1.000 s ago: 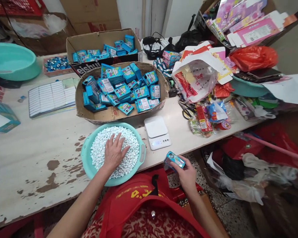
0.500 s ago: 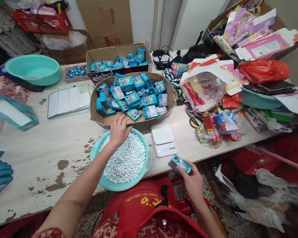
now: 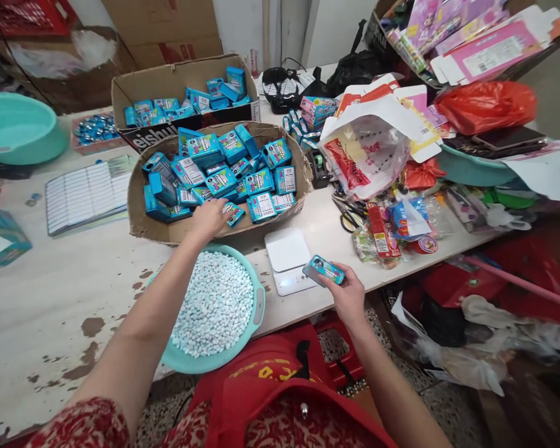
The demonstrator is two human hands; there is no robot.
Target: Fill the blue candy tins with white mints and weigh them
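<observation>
My left hand (image 3: 209,219) reaches over the front wall of a cut-down cardboard box (image 3: 142,229). Its fingers are closed on the near end of a small blue printed carton (image 3: 234,215). Many similar cartons lie heaped behind it. My right hand (image 3: 350,292) holds a small blue tin (image 3: 324,269), tilted, at the front edge of a white digital scale (image 3: 288,250). Below my left forearm stands a turquoise basin (image 3: 257,305) filled with small pale blue and white candies (image 3: 214,305).
Behind is a second cardboard box (image 3: 121,93) of blue cartons. A pink tray (image 3: 98,144) of shiny blue pieces and a sheet of labels (image 3: 86,196) lie left. Scissors (image 3: 350,218), a tape dispenser (image 3: 318,168) and bagged sweets (image 3: 382,233) crowd the right.
My left hand has moved from above the basin's far rim into the carton box and closed on a carton. The right hand has brought the tin nearer the scale. The view has shifted right.
</observation>
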